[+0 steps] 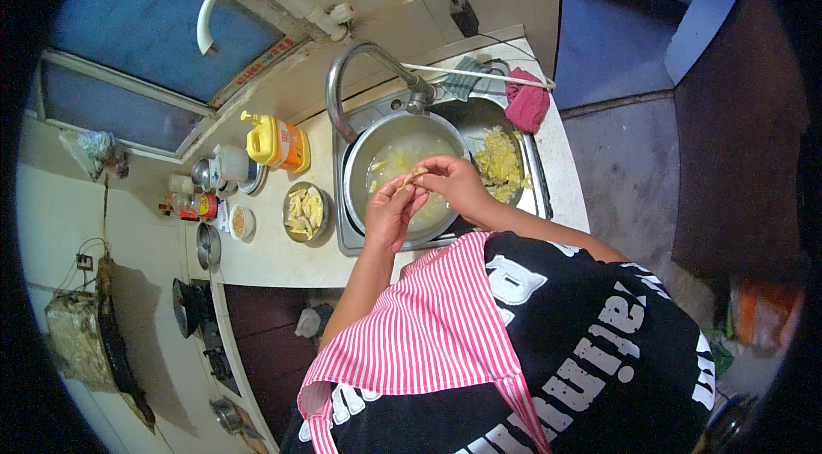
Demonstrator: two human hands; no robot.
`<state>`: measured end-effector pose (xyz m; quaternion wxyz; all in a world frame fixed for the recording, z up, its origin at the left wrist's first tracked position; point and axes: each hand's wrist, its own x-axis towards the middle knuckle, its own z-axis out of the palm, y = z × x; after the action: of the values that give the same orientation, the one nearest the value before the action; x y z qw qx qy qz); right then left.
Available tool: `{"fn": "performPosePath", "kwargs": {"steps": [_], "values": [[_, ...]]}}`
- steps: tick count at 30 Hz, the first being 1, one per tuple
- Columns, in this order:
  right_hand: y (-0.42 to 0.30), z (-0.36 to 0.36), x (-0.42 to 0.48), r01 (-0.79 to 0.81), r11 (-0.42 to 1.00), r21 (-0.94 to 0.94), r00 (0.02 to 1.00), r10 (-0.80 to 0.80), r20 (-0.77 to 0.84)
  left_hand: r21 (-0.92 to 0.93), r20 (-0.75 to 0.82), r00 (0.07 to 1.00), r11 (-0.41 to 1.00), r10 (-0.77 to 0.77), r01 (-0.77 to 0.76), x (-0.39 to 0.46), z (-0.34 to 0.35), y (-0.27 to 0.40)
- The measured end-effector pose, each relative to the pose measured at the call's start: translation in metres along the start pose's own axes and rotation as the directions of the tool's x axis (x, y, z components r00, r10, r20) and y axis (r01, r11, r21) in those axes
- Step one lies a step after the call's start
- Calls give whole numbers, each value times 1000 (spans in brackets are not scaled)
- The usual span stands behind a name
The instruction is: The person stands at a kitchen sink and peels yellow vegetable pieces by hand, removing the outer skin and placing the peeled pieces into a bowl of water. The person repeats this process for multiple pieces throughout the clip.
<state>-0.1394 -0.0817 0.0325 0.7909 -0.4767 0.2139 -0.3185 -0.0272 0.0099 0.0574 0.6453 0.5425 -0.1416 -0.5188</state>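
Over a large metal basin [401,133] of cloudy water with yellowish pieces in it, my left hand [393,206] and my right hand [453,184] meet. Between their fingertips both pinch one small yellowish-brown food piece [414,178], whose kind I cannot tell. The basin sits in the left bowl of a steel sink [343,232]. To its right, a heap of yellow scraps [499,162] lies in the other bowl. On the counter at the left stands a metal bowl [306,212] holding pale yellow, elongated pieces.
A curved steel faucet [372,49] arches over the basin's back. Left on the counter [270,268] stand a yellow pump jug [277,142], a small white bowl [241,223], jars and dishes. A red cloth [528,100] and a green cloth [463,78] lie at the sink's back right.
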Motion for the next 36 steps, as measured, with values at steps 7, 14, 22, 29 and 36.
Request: {"fn": "performPosePath", "kwargs": {"steps": [7,14,22,29,36], "values": [[-21,-19,-3,72,991,113,996,-77,39,-16,-119,990,997,-83,81,8,-10,10],[-23,-22,1,313,948,-57,950,-312,13,503,-13,975,844,224,-187,-11,31,37],[-19,-9,3,410,845,-345,909,-411,74,776,254,819,397,514,-490,-6,35,33],[-15,5,-2,80,992,96,997,-79,-15,781,294,753,306,589,-544,-3,26,28],[-16,4,-5,-59,960,273,998,56,18,790,264,760,318,594,-523,-4,24,28]]}}
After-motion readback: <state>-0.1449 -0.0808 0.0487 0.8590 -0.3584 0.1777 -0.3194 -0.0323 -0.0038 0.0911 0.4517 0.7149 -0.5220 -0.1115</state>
